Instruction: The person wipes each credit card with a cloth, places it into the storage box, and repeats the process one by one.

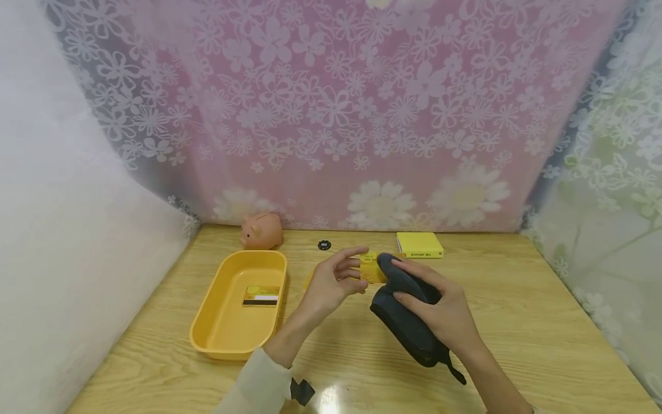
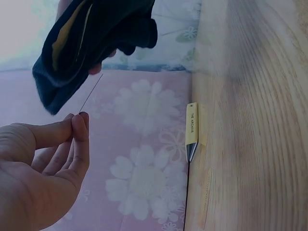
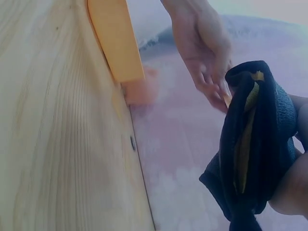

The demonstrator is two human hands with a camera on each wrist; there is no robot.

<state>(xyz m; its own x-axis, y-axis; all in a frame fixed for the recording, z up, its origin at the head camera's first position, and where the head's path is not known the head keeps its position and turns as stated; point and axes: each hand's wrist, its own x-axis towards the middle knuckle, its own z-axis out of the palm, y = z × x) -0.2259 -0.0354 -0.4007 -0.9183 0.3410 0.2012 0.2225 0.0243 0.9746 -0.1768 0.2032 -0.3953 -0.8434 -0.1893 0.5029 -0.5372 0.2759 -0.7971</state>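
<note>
My left hand (image 1: 328,282) pinches a yellow card (image 1: 369,267) by its edge, between thumb and fingers. In the left wrist view the card (image 2: 90,94) appears edge-on as a thin line beside the pouch. My right hand (image 1: 439,302) grips a dark blue zippered pouch (image 1: 408,339) with a loop strap, tilted above the table. The pouch (image 3: 262,144) gapes along its zipper in the right wrist view, and something yellowish shows inside; whether lining or contents I cannot tell. In the head view the pouch covers part of the card.
On the left stands an orange-yellow tray (image 1: 201,330) with a card (image 1: 261,296) in it. Behind it sits a pink piggy bank (image 1: 264,231). Along the back lie a black chip (image 1: 324,245) and a yellow book (image 1: 420,244). A floral curtain (image 1: 331,115) closes the far side.
</note>
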